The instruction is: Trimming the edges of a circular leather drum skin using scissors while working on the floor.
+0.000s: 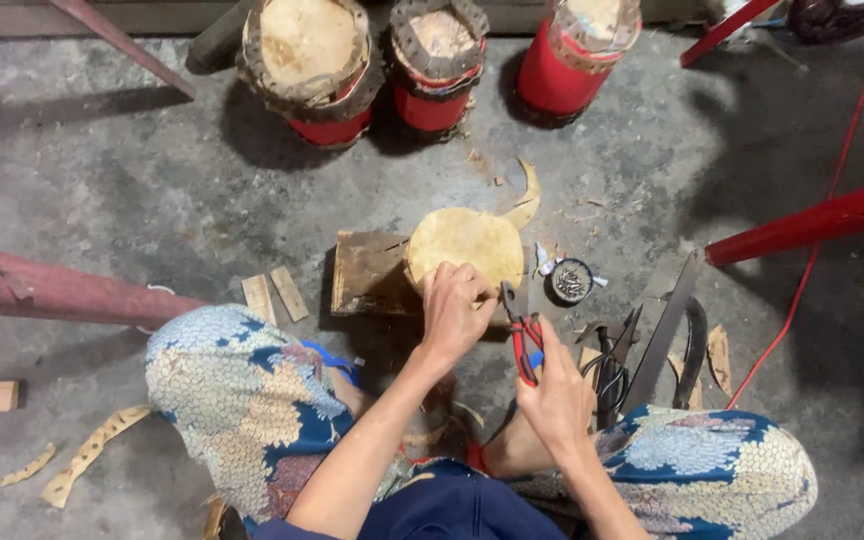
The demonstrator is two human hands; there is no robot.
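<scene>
Three red drums [432, 75] with pale hide tops stand along the far edge of the concrete floor [152, 190]; no labels can be made out. The left hand [455, 310], fingers curled, grips the near rim of a round hide-covered drum [464, 243] on a wooden block [367, 272]. The right hand [555, 393] is closed around red-handled pliers [520, 330], whose jaws meet that rim. A small tin [571, 281] lies just beside the drum; its contents are indistinct.

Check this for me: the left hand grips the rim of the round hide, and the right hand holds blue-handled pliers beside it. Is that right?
One detail is off: the pliers have red handles, not blue. The head view shows the left hand on the hide rim and the right hand holding the pliers beside it.
</scene>
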